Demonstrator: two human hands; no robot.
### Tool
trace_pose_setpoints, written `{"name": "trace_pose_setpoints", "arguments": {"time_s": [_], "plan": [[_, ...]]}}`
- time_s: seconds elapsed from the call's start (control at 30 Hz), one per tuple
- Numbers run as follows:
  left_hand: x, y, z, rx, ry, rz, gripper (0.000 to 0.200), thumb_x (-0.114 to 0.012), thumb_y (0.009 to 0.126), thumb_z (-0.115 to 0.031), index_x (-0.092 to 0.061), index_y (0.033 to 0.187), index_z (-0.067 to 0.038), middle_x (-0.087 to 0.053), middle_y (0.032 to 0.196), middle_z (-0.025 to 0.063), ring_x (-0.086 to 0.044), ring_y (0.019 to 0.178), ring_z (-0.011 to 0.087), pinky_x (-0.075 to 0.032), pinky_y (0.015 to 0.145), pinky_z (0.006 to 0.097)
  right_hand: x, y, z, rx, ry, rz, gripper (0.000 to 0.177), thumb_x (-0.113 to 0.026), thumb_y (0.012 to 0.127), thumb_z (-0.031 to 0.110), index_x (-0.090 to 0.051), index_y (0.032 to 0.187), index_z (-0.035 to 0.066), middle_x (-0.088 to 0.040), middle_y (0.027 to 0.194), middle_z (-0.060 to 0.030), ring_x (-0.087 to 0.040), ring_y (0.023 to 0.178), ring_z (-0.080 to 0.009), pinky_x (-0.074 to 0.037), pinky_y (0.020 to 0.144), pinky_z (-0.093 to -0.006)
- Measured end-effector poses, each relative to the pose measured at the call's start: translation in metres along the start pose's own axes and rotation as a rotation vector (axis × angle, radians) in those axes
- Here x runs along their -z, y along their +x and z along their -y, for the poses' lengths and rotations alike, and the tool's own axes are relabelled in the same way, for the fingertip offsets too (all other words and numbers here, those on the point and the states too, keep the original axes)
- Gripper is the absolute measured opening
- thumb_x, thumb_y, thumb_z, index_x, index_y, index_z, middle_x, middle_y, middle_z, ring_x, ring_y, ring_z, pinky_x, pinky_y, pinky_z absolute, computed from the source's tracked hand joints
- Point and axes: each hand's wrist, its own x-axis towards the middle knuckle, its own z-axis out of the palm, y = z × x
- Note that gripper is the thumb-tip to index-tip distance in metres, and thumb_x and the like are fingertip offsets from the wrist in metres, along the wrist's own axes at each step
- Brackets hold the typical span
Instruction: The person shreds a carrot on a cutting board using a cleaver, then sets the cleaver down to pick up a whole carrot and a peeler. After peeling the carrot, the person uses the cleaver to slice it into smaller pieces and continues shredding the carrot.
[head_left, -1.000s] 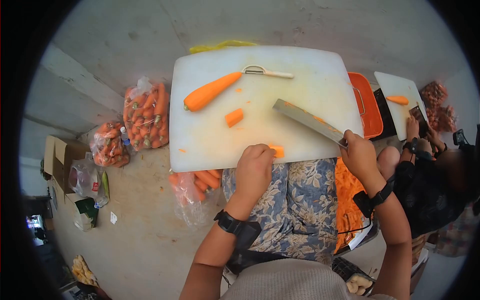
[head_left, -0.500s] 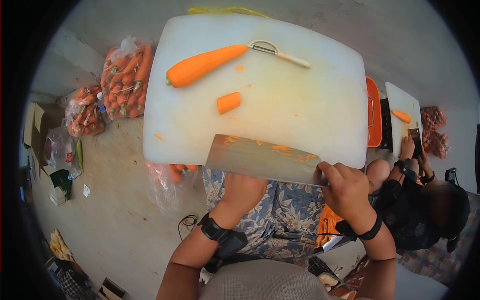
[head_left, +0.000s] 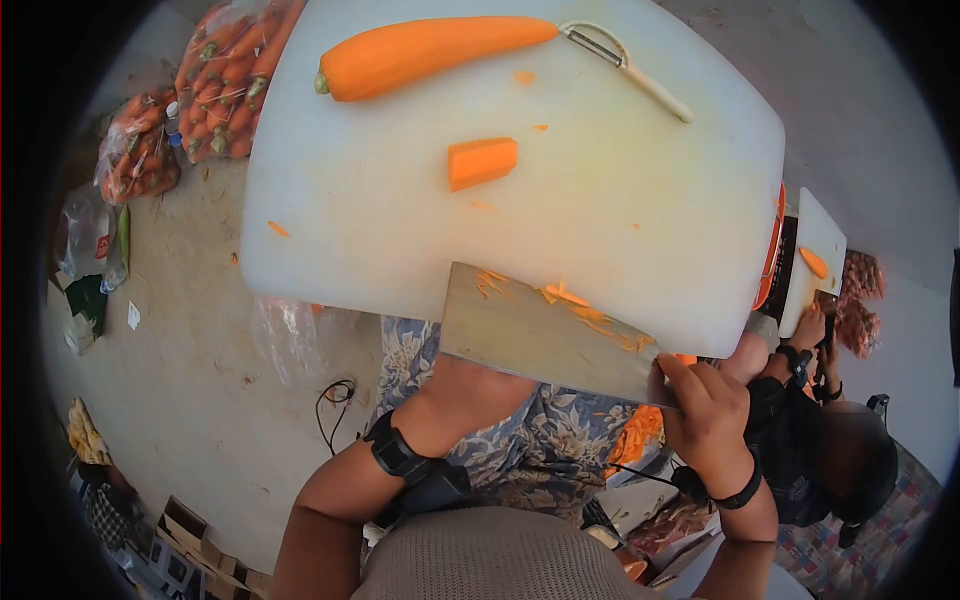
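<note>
My right hand point(head_left: 708, 408) is closed on the handle end of a wide cleaver point(head_left: 545, 340). Its blade lies flat-side up across the near edge of the white cutting board point(head_left: 330, 240), with thin carrot shreds point(head_left: 590, 315) stuck along the upper part. My left hand point(head_left: 485, 390) is under the blade at the board's near edge, its fingers hidden by the cleaver. On the board are a cut carrot chunk point(head_left: 483, 163), a whole peeled carrot point(head_left: 430, 55) and a peeler point(head_left: 635, 75) whose head meets the carrot's thin tip.
Bags of carrots point(head_left: 222, 95) stand on the floor at the left. A clear plastic bag point(head_left: 290, 335) shows below the board's left corner. At the right, another person point(head_left: 830, 460) works at a second board point(head_left: 822, 225) with a carrot on it. Orange shreds point(head_left: 637, 435) lie below my board.
The view has shifted, so the board looks larger and higher. The cleaver stays at the board's near edge in my right hand. The carrot, chunk and peeler keep their places on the board.
</note>
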Motion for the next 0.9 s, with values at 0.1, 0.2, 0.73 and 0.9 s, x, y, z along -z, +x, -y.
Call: {"name": "trace_pose_setpoints", "arguments": {"time_s": [0.1,0.2,0.73,0.9], "plan": [[-0.002,-0.002,0.002,-0.015,-0.078,0.026,0.024,-0.067,0.075,-0.009,-0.071,0.099,-0.008,-0.067,0.104,0.0102,-0.063,0.097,0.0323,-0.050,0.086,0.0452,0.001,0.000,-0.006,0.044,0.002,0.000,0.058,-0.068,0.054,0.004,-0.065,0.112,0.004,-0.056,0.075,-0.0062,-0.055,0.058,-0.0244,-0.046,0.053,-0.0358],[-0.001,-0.003,0.001,0.018,-0.113,0.053,0.023,-0.067,0.076,-0.009,-0.071,0.098,-0.008,-0.067,0.104,0.0095,-0.063,0.096,0.0315,-0.050,0.085,0.0446,0.003,0.004,-0.006,0.053,-0.027,0.016,0.059,-0.067,0.054,0.004,-0.065,0.113,0.004,-0.056,0.076,-0.0064,-0.055,0.059,-0.0245,-0.046,0.053,-0.0362],[-0.007,-0.014,0.004,0.277,-0.546,0.130,0.029,-0.072,0.074,-0.011,-0.069,0.103,-0.006,-0.069,0.104,0.0101,-0.066,0.095,0.0312,-0.053,0.084,0.0407,0.012,-0.006,-0.007,0.047,-0.008,0.066,0.062,-0.065,0.051,0.005,-0.066,0.113,0.001,-0.059,0.079,-0.0091,-0.057,0.062,-0.0256,-0.047,0.056,-0.0357],[-0.008,-0.015,0.008,0.272,-0.609,0.076,0.030,-0.074,0.072,-0.011,-0.070,0.102,-0.006,-0.070,0.103,0.0099,-0.067,0.093,0.0305,-0.054,0.081,0.0373,0.011,-0.005,-0.009,0.071,0.003,0.063,0.063,-0.065,0.051,0.003,-0.066,0.114,-0.001,-0.058,0.081,-0.0106,-0.057,0.062,-0.0256,-0.046,0.056,-0.0359]]}}
